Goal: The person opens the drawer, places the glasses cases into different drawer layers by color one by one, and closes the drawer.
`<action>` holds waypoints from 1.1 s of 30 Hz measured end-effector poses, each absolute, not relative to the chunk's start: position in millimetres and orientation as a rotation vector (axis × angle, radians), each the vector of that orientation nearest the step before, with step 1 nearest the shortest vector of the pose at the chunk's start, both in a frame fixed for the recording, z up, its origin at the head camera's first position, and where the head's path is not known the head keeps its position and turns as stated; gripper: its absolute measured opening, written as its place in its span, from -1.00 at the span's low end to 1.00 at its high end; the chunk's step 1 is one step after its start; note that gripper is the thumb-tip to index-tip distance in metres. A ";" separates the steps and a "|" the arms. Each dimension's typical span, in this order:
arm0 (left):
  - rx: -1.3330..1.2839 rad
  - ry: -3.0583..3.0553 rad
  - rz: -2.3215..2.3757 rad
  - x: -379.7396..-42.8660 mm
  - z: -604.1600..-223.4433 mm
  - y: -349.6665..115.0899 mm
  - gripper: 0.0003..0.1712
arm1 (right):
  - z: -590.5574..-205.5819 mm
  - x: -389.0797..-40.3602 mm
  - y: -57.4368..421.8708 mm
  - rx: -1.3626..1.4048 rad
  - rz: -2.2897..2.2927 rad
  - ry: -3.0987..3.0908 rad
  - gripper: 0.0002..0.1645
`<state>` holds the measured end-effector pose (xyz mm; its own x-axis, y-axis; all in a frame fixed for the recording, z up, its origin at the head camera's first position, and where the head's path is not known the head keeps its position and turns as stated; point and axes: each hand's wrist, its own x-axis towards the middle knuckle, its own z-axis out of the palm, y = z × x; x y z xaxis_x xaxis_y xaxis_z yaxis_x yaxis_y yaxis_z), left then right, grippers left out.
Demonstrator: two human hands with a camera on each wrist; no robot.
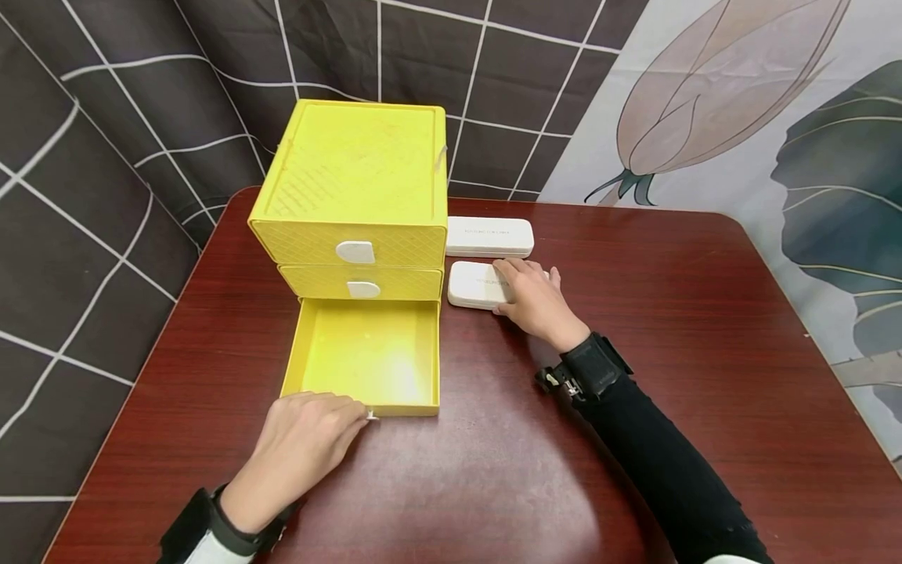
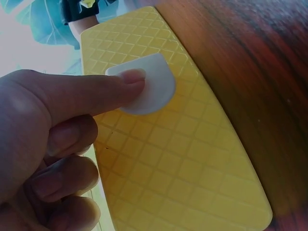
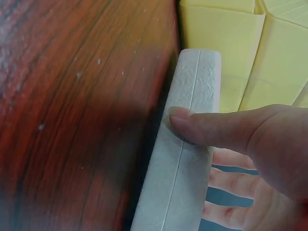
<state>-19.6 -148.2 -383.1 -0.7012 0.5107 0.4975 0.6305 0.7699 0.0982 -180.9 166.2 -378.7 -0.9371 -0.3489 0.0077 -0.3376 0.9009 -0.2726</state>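
Observation:
My left hand (image 1: pixel 310 431) grips the front of the pulled-out bottom drawer (image 1: pixel 402 410). In the left wrist view the thumb presses on the drawer's white pull tab (image 2: pixel 161 89), and the other fingers are curled at the top edge. The drawer is bare inside. To the right, my right hand (image 1: pixel 537 301) holds a white glasses case (image 1: pixel 475 284) lying on the table by the yellow drawer unit (image 1: pixel 366 168). The right wrist view has the thumb on the seamed side of this case (image 3: pixel 168 178), with the fingers across its far side.
A second white glasses case (image 1: pixel 491 237) lies just behind the first, close against the unit's side. The upper two drawers (image 1: pixel 409 247) are closed. Everything stands on a dark red wooden table (image 1: pixel 705 313), with a dark checked cloth (image 1: pixel 423 55) hanging behind.

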 end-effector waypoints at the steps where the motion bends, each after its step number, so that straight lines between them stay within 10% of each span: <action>1: -0.861 -2.515 -0.362 -19.5 -383.1 -148.2 -0.72 | -378.4 -179.6 166.6 -0.550 -0.427 3.023 -0.12; 33: -0.878 -2.548 -0.373 -14.5 -380.6 -148.6 -0.77 | -354.3 -135.2 170.4 -0.668 -0.458 3.088 -0.14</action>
